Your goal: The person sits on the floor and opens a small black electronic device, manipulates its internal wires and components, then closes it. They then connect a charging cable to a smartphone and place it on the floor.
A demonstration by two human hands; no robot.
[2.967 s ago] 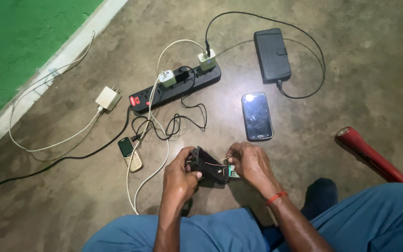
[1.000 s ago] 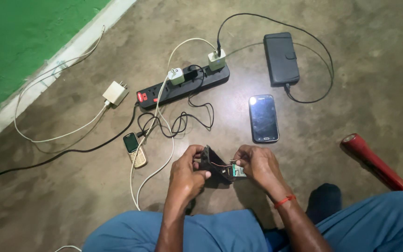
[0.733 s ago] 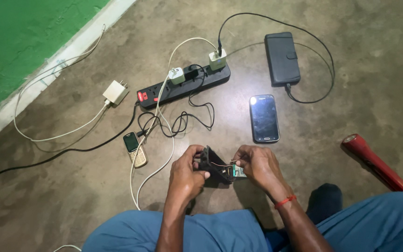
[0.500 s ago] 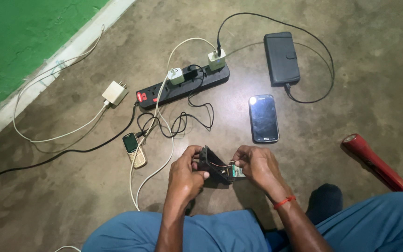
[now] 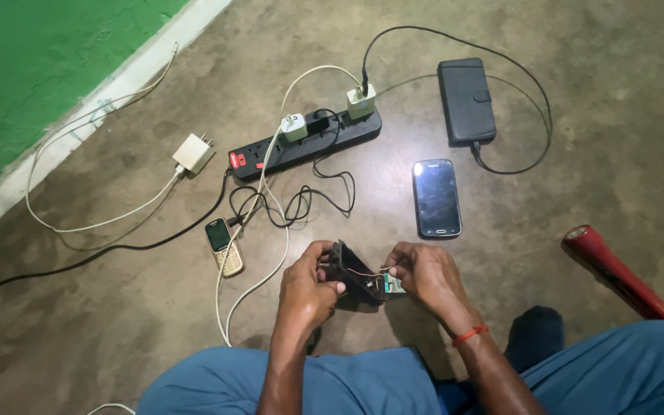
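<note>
Left hand point(image 5: 307, 286) grip clenched around black casing point(image 5: 351, 270), held above floor. Right hand point(image 5: 426, 274) grip pinching small circuit board point(image 5: 390, 283), just beside casing, joined by thin wires.

On the concrete floor point(image 5: 578, 115) lies a black power strip point(image 5: 307, 144) with two white chargers plugged in. Near it sit a loose white adapter point(image 5: 194, 153), a small keypad phone point(image 5: 223, 246), a dark smartphone point(image 5: 436, 197) and a black wallet-case phone point(image 5: 466, 101). A red torch point(image 5: 616, 270) lies at the right, a green wall point(image 5: 32, 61) at the left.
</note>
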